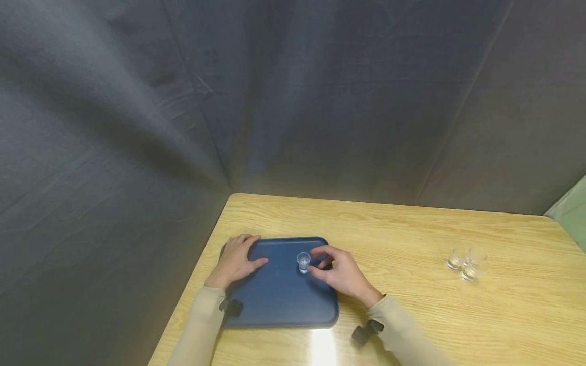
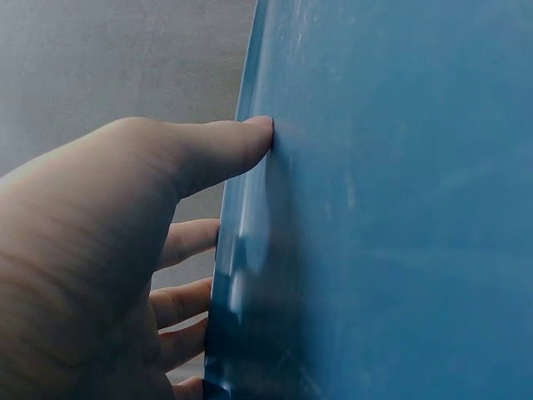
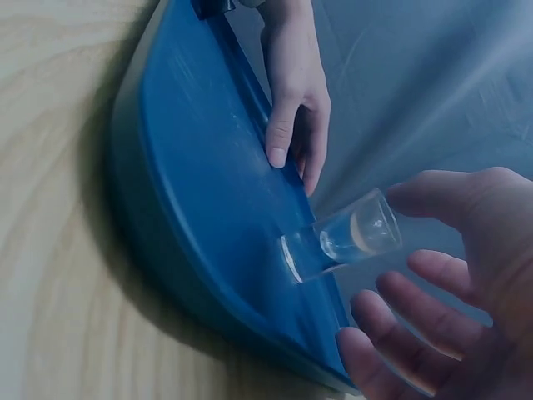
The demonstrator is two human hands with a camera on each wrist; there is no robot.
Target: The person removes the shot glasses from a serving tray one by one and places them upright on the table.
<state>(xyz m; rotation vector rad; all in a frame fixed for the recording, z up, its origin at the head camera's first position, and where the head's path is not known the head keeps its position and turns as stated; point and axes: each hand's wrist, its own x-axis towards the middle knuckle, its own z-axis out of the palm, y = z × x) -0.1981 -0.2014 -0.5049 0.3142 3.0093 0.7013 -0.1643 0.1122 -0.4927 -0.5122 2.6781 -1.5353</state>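
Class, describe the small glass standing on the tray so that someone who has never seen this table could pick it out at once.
Start at the blue tray at the left end of the wooden table. On it, near its right edge, stands one small clear glass, just beside the open right hand. Unlike the two other glasses far right, it stands alone on blue.

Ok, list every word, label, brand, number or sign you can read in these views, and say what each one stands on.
None: no readable text in any view.
The blue tray, the small clear glass on it, the two glasses on the wooden table and the grey curtain all look unmarked.
The left hand and right hand show no writing either.
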